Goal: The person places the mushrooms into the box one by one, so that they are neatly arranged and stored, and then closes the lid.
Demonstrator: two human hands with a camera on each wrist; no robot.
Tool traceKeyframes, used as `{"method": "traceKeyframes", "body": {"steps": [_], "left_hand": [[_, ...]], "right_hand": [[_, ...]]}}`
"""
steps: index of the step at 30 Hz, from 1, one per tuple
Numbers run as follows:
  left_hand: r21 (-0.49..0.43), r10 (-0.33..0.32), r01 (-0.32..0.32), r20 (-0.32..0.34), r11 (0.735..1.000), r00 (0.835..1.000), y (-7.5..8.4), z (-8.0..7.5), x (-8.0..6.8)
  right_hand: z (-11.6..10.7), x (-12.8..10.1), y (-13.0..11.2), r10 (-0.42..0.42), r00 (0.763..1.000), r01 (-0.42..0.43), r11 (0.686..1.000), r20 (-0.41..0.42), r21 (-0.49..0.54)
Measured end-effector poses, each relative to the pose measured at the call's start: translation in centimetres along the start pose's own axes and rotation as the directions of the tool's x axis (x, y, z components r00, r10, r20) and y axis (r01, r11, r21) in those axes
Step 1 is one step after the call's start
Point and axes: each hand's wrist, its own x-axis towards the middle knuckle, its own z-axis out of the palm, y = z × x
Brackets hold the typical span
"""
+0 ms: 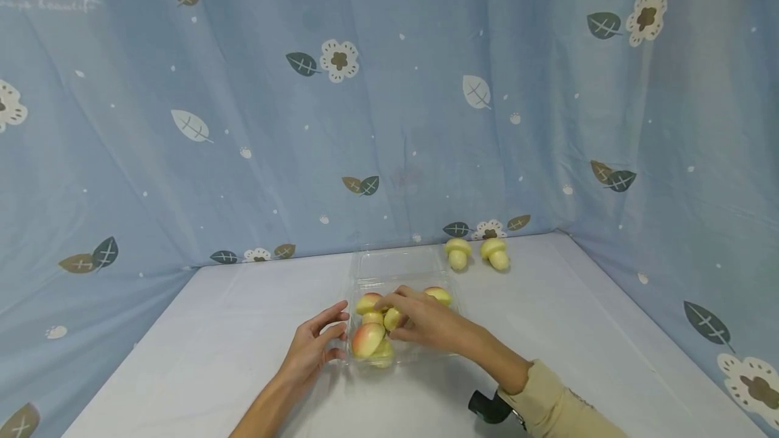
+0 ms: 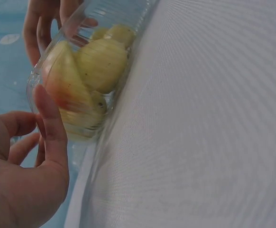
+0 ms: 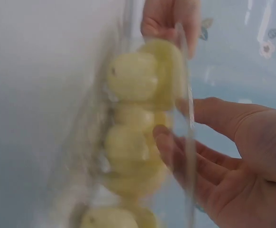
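A white cloth-covered desk (image 1: 243,330) carries a clear plastic clamshell box (image 1: 389,269) of toy mushrooms near its middle, while two loose yellow toy mushrooms (image 1: 477,253) lie side by side at its far edge

Head view overhead; wrist views close.

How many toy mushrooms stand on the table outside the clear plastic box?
2. Both stand at the far edge of the table, near the curtain: one mushroom on the left, the other mushroom right beside it. More lie inside the box.
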Motion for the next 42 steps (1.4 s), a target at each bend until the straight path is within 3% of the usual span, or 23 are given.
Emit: {"method": "traceKeyframes", "body": {"steps": [12,21,33,42], "left_hand": [[-0.008,-0.010,0.010,0.004,1.000,1.000,0.3,0.1,-0.1],[-0.010,-0.020,0.020,0.009,1.000,1.000,0.4,0.1,-0.1],[-0.010,-0.003,0.003,-0.003,1.000,1.000,0.2,0.1,-0.1],[-0.029,-0.008,0.008,0.006,1.000,1.000,0.2,-0.1,0.1]], "right_hand": [[-4.3,-1.0,2.2,0.046,0.994,-0.044,0.999,-0.104,0.019],[-6.1,-2.1,4.6,0.114,0.979,-0.123,0.991,-0.171,-0.043],[-6.4,-4.0,8.5,0.142,0.962,-0.165,0.983,-0.232,-0.084],[-6.4,-4.9,10.6,0.196,0.947,-0.240,0.958,-0.254,-0.159]]}}
